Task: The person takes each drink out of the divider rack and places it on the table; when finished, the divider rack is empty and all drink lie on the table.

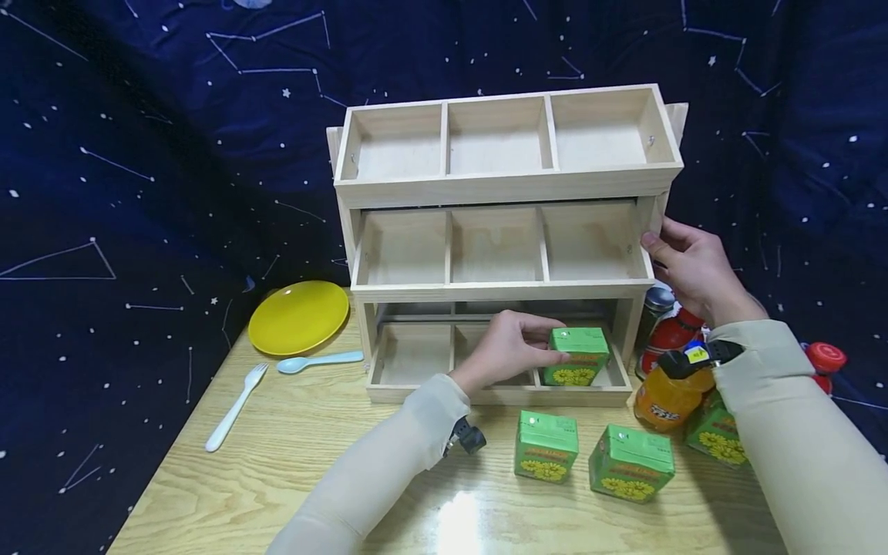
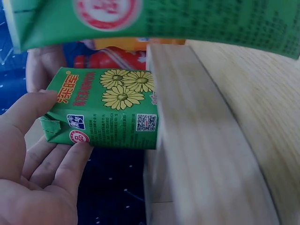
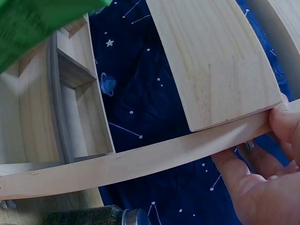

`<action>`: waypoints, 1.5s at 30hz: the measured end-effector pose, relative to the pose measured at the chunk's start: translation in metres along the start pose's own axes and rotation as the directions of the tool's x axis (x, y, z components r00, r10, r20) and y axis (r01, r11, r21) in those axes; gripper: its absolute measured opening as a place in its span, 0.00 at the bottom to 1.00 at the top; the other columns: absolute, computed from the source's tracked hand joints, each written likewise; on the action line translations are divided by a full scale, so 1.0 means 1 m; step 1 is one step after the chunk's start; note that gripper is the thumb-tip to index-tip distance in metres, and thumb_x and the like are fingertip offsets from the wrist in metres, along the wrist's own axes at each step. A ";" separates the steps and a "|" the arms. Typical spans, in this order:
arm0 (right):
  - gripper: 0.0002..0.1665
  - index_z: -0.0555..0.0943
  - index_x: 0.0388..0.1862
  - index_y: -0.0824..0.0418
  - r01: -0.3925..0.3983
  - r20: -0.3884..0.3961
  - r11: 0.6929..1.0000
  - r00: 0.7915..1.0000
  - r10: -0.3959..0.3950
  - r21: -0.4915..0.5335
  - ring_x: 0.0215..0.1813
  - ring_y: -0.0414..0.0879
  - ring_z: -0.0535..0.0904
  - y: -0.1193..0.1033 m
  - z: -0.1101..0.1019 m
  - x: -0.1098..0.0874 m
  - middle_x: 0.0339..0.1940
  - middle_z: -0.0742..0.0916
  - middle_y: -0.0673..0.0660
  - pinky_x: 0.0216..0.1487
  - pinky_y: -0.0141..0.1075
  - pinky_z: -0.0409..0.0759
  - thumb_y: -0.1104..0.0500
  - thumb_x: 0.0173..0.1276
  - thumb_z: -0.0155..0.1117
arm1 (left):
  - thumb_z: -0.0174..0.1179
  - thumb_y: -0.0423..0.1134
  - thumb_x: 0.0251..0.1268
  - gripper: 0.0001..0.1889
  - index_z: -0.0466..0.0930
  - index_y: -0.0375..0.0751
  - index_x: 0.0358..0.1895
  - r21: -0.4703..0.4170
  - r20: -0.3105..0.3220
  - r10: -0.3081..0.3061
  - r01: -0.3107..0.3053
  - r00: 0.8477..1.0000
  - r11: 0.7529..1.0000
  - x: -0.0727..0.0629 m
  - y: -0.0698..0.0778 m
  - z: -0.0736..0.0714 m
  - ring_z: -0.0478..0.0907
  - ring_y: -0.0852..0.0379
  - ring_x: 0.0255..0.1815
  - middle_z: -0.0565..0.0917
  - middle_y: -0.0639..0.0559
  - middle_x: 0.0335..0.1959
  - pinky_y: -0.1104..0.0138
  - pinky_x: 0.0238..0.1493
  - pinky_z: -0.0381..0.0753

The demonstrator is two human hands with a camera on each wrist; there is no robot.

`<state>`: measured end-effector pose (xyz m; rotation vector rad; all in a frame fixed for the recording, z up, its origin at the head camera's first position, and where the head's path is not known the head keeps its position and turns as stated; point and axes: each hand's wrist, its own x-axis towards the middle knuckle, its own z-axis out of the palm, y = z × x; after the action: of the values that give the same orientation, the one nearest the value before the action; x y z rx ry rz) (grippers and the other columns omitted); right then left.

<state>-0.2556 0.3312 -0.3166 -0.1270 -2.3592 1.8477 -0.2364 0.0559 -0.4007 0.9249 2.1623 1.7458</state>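
My left hand [image 1: 509, 347] pinches a green drink carton [image 1: 577, 357] with yellow flowers, thumb on one side and fingers on the other. The carton is at the right compartment of the bottom tray [image 1: 416, 395], its lower end behind the front board in the left wrist view. Whether it touches the tray floor I cannot tell. At the right of the three-tier wooden rack [image 1: 506, 291], my right hand [image 1: 697, 266] grips its side beside the middle tray, with the thumb at the tray's end and fingers around the upright [image 3: 187, 152].
Two green cartons [image 1: 546, 447] [image 1: 631, 464] stand in front of the rack. To the right are an orange drink bottle [image 1: 662, 401], red-capped bottles, a dark jar [image 1: 655, 304] and another carton [image 1: 719, 435]. A yellow plate [image 1: 298, 317], blue spoon [image 1: 319, 361] and fork [image 1: 236, 408] lie left.
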 end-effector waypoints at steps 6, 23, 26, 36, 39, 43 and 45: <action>0.42 0.55 0.78 0.38 -0.006 0.001 1.000 1.000 0.006 -0.003 0.76 0.60 0.56 0.000 0.001 0.001 0.80 0.59 0.55 0.67 0.57 0.60 0.42 0.66 0.55 | 0.77 0.33 0.49 0.20 0.87 0.42 0.49 -0.090 -0.052 -0.001 -0.004 0.999 0.996 -0.013 0.014 -0.015 0.87 0.54 0.38 0.89 0.56 0.35 0.65 0.40 0.86; 0.43 0.53 0.78 0.37 -0.010 0.008 1.000 1.000 0.010 -0.020 0.77 0.60 0.54 0.000 0.002 0.005 0.80 0.58 0.54 0.67 0.56 0.60 0.41 0.66 0.54 | 0.77 0.35 0.50 0.22 0.86 0.43 0.51 -0.065 -0.073 -0.069 0.064 0.995 0.996 -0.087 0.027 -0.088 0.86 0.51 0.46 0.88 0.51 0.45 0.62 0.49 0.84; 0.43 0.53 0.78 0.37 -0.008 0.009 1.000 1.000 0.008 -0.013 0.77 0.60 0.54 0.000 0.002 0.005 0.80 0.58 0.53 0.67 0.57 0.59 0.42 0.66 0.54 | 0.76 0.32 0.50 0.22 0.85 0.41 0.52 -0.091 -0.069 -0.101 0.095 0.993 0.991 -0.105 0.028 -0.097 0.85 0.50 0.46 0.87 0.48 0.46 0.61 0.49 0.84; 0.41 0.53 0.77 0.32 -0.017 0.006 1.000 1.000 0.017 -0.017 0.77 0.60 0.52 -0.001 0.001 0.003 0.81 0.57 0.51 0.67 0.58 0.57 0.41 0.65 0.53 | 0.74 0.28 0.51 0.22 0.83 0.34 0.53 -0.145 -0.024 -0.177 0.172 0.984 0.974 -0.156 0.008 -0.114 0.84 0.45 0.49 0.86 0.42 0.49 0.58 0.49 0.84; 0.42 0.53 0.77 0.33 -0.015 0.013 1.000 1.000 0.015 -0.014 0.77 0.61 0.51 -0.001 0.001 0.003 0.81 0.56 0.51 0.67 0.58 0.57 0.41 0.65 0.53 | 0.74 0.28 0.51 0.22 0.83 0.32 0.53 -0.162 -0.022 -0.181 0.175 0.983 0.971 -0.165 0.000 -0.114 0.84 0.44 0.49 0.85 0.40 0.49 0.58 0.50 0.83; 0.42 0.52 0.77 0.33 -0.014 0.013 0.999 1.000 0.015 -0.028 0.77 0.61 0.51 0.001 0.002 0.004 0.81 0.56 0.51 0.67 0.57 0.58 0.41 0.65 0.53 | 0.74 0.28 0.51 0.22 0.83 0.32 0.53 -0.178 -0.019 -0.210 0.203 0.978 0.963 -0.172 -0.007 -0.113 0.83 0.43 0.50 0.85 0.41 0.50 0.59 0.50 0.83; 0.42 0.52 0.77 0.33 -0.012 0.014 1.000 1.000 0.012 -0.027 0.77 0.61 0.52 0.002 0.002 0.005 0.81 0.56 0.51 0.67 0.57 0.58 0.41 0.65 0.53 | 0.75 0.28 0.51 0.23 0.84 0.33 0.53 -0.182 -0.016 -0.230 0.223 0.973 0.958 -0.175 -0.010 -0.112 0.83 0.43 0.51 0.84 0.41 0.51 0.59 0.51 0.83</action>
<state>-0.2607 0.3305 -0.3188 -0.1321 -2.3978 1.8290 -0.1623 -0.1372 -0.4167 0.5795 2.0009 1.8175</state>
